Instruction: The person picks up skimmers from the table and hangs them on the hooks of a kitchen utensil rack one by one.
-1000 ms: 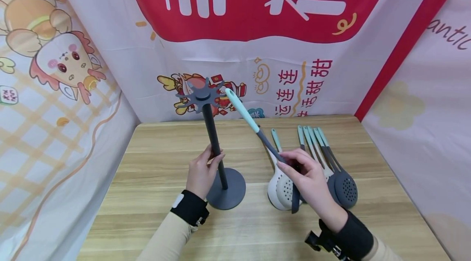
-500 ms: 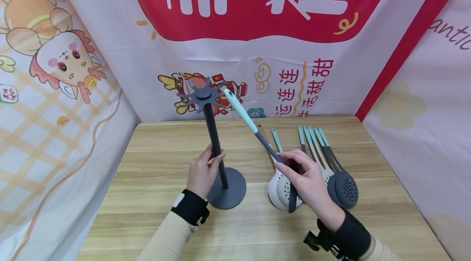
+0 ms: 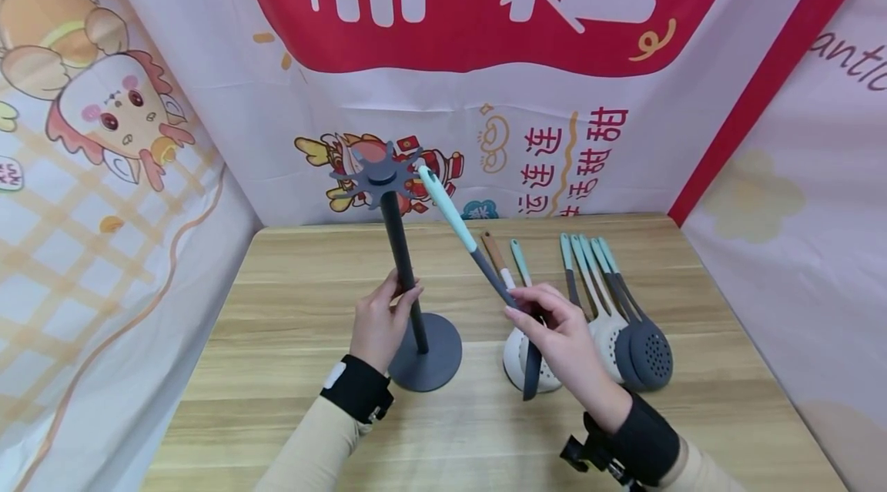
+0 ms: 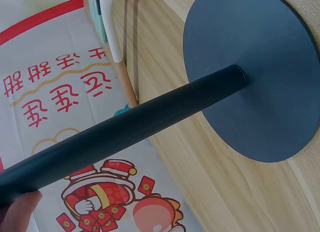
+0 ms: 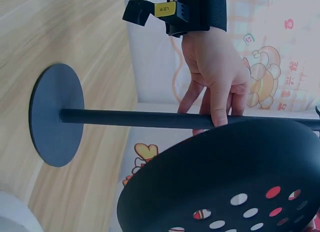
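In the head view, my left hand (image 3: 381, 322) grips the black pole of a utensil stand (image 3: 396, 234), thumb on one side. The stand leans slightly and has a ring of hooks on top; its round base (image 4: 265, 107) fills much of the left wrist view. My right hand (image 3: 564, 334) pinches the dark lower shaft of a skimmer with a mint handle (image 3: 446, 207). The handle's holed tip is at the right-hand hooks; I cannot tell whether it touches. In the right wrist view the perforated dark skimmer head (image 5: 215, 177) shows large, below the pole.
Behind my right hand lie pale utensils (image 3: 514, 361), one with a brown-tipped handle (image 3: 495, 249). Further right, several mint-handled utensils lie side by side, among them a dark skimmer (image 3: 654, 353). A printed cloth (image 3: 416, 107) hangs behind the wooden table (image 3: 291, 307).
My right hand has shifted left with the skimmer, its handle tip staying close to the hooks. The brown-tipped handle now shows more. My left hand keeps its grip on the pole.
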